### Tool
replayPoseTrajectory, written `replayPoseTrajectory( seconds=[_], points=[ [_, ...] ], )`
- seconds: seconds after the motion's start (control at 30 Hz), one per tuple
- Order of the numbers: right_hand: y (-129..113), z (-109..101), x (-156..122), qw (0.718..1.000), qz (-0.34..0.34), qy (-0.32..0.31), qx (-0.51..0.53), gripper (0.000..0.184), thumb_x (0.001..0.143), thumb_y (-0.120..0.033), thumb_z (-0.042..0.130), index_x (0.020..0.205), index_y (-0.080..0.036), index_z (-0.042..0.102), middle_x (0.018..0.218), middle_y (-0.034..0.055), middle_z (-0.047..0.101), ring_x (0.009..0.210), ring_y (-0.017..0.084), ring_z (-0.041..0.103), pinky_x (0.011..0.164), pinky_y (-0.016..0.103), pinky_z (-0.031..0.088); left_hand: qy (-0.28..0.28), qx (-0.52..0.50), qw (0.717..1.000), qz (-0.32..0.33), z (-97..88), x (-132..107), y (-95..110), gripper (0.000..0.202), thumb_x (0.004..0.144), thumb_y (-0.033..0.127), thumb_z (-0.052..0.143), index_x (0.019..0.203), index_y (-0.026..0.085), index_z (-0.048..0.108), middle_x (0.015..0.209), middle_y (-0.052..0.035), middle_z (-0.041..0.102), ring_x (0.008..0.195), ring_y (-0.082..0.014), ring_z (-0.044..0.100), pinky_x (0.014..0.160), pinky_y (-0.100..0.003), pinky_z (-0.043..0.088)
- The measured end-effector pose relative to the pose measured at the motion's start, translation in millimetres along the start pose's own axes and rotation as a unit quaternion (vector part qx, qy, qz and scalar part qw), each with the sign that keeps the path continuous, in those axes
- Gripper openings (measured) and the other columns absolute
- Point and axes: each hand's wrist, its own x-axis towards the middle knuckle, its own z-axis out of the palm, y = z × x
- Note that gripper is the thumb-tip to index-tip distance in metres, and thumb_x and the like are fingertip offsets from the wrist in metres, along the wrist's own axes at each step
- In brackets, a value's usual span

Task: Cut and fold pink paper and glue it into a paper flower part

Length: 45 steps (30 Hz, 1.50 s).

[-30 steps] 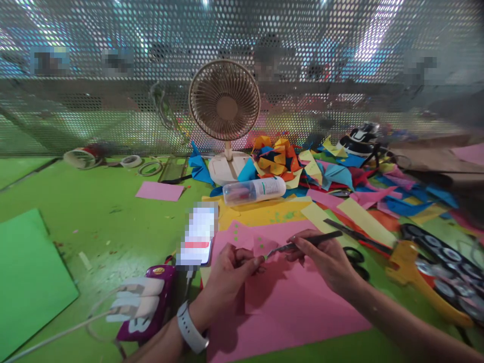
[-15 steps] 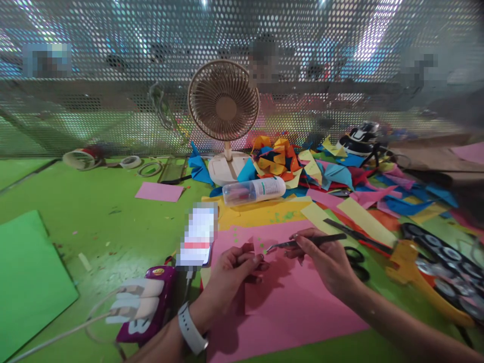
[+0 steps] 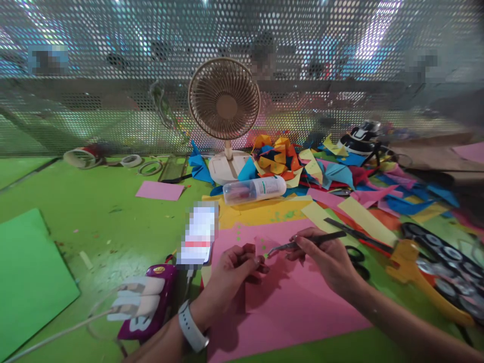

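Note:
My left hand point(image 3: 231, 272) pinches a small folded pink paper piece point(image 3: 260, 248) over a large pink sheet point(image 3: 287, 307). My right hand point(image 3: 325, 259) grips dark tweezers point(image 3: 302, 244), whose tips touch the small piece's right side near a tiny green dot. A white watch sits on my left wrist. Small green dots lie scattered on the pink sheet above my hands.
A phone point(image 3: 198, 234) lies left of the sheet, a purple power bank point(image 3: 145, 307) with white plugs below it. Behind stand a beige fan point(image 3: 225, 108), a clear bottle point(image 3: 253, 190) and heaps of coloured paper point(image 3: 340, 176). Scissors point(image 3: 353, 257) and a yellow tool point(image 3: 419, 282) lie right. A green sheet point(image 3: 30, 277) lies left.
The hands stay almost in place; the tweezers' tips have shifted slightly at the small pink piece, and my left fingers have curled a little more round it.

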Motion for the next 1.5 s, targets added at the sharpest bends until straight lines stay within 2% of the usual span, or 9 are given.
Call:
replayPoseTrajectory(
  seconds=[0.27,0.53,1.0,1.3,1.5],
  points=[
    [-2.1,0.7,1.7,1.0,0.007,-0.001,-0.01,0.021,0.08,-0.037,0.066,0.082,-0.017,0.06,0.066,0.0051,0.071,0.059,0.018,0.07,0.047,0.02,0.049,-0.015,-0.006,1.0,0.0,0.2,-0.5,1.2,0.029,0.068,0.03,0.076,0.089,0.016,0.061,0.07,-0.0008,0.067,0.064,-0.0148,0.066,0.055,-0.022,0.049],
    [0.6,-0.5,0.6,1.0,0.017,-0.001,-0.02,0.022,0.08,-0.037,0.066,0.084,-0.016,0.06,0.071,0.0065,0.072,0.06,0.018,0.069,0.048,0.023,0.05,-0.015,0.001,1.0,-0.004,2.0,-2.2,3.3,0.03,0.066,0.031,0.077,0.085,0.015,0.062,0.068,-0.0022,0.067,0.061,-0.0144,0.064,0.055,-0.024,0.05],
    [1.4,-0.9,-0.3,0.999,0.022,-0.006,-0.026,0.024,0.08,-0.04,0.065,0.084,-0.016,0.06,0.068,0.006,0.071,0.061,0.02,0.07,0.05,0.023,0.05,-0.017,-0.01,1.0,-0.003,1.9,-3.8,3.1,0.027,0.067,0.03,0.076,0.083,0.015,0.061,0.068,-0.0027,0.067,0.063,-0.0156,0.065,0.059,-0.025,0.051],
    [1.7,-0.6,-1.4,0.999,0.021,-0.007,-0.035,0.023,0.081,-0.038,0.064,0.085,-0.016,0.06,0.065,0.0058,0.071,0.06,0.019,0.069,0.052,0.024,0.05,-0.004,-0.004,1.0,-0.009,-1.0,0.9,-3.8,0.028,0.064,0.028,0.079,0.078,0.015,0.059,0.063,-0.0008,0.065,0.06,-0.0154,0.065,0.053,-0.022,0.049],
    [-0.3,0.8,-2.7,0.999,0.017,-0.01,-0.043,0.023,0.081,-0.039,0.064,0.083,-0.016,0.06,0.066,0.0061,0.071,0.061,0.019,0.069,0.052,0.023,0.05,-0.001,0.006,1.0,0.0,0.1,0.9,-3.1,0.029,0.063,0.03,0.08,0.074,0.014,0.058,0.061,-0.0009,0.065,0.056,-0.0144,0.064,0.056,-0.024,0.051]
  ],
)
